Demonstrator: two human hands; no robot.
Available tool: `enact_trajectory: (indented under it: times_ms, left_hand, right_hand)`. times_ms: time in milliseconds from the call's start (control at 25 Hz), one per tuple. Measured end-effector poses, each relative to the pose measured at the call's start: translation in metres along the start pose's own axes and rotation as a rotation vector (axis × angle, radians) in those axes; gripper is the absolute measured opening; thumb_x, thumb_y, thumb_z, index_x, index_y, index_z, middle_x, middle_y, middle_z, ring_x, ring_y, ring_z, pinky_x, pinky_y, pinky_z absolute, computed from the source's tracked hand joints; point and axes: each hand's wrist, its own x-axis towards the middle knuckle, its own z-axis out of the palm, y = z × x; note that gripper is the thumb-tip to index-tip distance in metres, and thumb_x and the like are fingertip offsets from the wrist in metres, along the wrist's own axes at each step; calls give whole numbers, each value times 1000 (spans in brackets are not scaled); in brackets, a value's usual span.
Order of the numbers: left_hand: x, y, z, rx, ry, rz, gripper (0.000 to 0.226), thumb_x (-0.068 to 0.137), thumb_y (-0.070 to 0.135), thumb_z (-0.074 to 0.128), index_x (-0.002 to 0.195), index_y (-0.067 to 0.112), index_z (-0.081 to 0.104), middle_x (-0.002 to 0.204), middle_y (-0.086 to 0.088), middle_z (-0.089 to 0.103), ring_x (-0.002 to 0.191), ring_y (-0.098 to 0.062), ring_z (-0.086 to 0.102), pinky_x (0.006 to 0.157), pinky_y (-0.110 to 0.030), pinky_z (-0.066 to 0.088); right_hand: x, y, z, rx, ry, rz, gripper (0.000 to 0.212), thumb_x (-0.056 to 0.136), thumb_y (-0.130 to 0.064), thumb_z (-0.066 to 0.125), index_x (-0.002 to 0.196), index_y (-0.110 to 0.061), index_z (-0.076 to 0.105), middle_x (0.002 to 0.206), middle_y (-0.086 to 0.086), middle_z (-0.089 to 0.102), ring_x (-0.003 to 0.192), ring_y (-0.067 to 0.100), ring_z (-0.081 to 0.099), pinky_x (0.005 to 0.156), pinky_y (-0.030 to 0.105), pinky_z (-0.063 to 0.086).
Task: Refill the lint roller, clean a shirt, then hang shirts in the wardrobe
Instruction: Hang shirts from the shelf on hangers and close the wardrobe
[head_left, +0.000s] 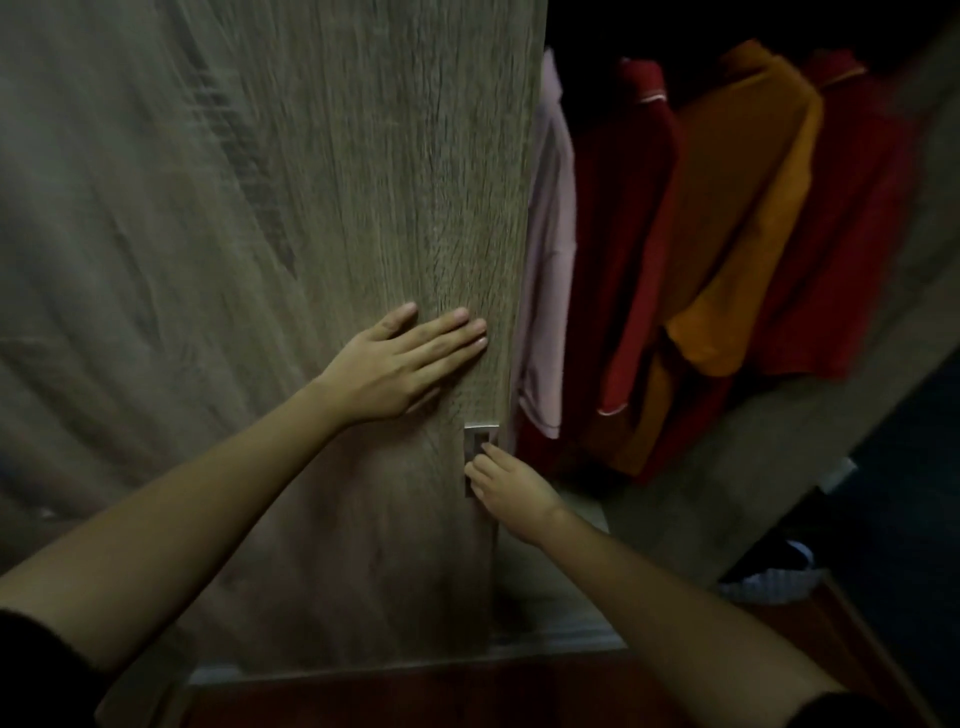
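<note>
- Left hand (405, 364), centre of the frame: fingers straight and together, palm pressed flat on the wardrobe door (322, 208), fingertips just short of the door's right edge.
- Right hand (511, 488), below and slightly right of the left: fingers curled at the metal handle (480, 447) set into the door's right edge, fingertips touching it; too dark and blurred to tell whether truly hooked round the handle or only resting on it.
- Wardrobe door: pale grey-brown wood grain, filling the left and centre of the frame from top to near the bottom, smeared with blur toward the upper left.
- Right of the door edge, dark wardrobe opening with shirts hanging in a row.
- Pale pink shirt (548, 249) nearest the door, touching or just beside its edge, partly hidden behind it.
- Dark red shirt (631, 208) next, a thin light trim at collar and sleeve hem.
- Orange shirt (748, 197) to its right, overlapping the red one.
- Another red shirt (852, 234) at far right, light trim at the collar.
- Hangers and rail lost in the dark at the top of the frame.
- Lower right: a black and white shoe (774, 574) on the reddish-brown floor (415, 696).
- Dark sleeves at the bottom corners, forearms bare.
</note>
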Motion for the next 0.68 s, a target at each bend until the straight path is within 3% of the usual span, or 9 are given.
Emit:
enact_trajectory:
  times_ms: [360, 680]
  left_hand:
    - [151, 89, 24, 0, 93, 59, 52, 96, 31, 37, 143, 9, 36, 149, -6, 33, 138, -19, 30, 113, -42, 8]
    - [271, 165, 42, 36, 82, 44, 55, 95, 34, 36, 144, 10, 33, 151, -5, 30, 139, -18, 28, 114, -43, 6]
  right_hand:
    - [-119, 51, 84, 5, -277, 120, 55, 87, -26, 55, 138, -12, 39, 147, 9, 33, 135, 28, 28, 118, 44, 11]
    - [-217, 109, 171, 6, -289, 116, 54, 91, -27, 47, 140, -9, 34, 149, 10, 29, 136, 29, 24, 118, 42, 5]
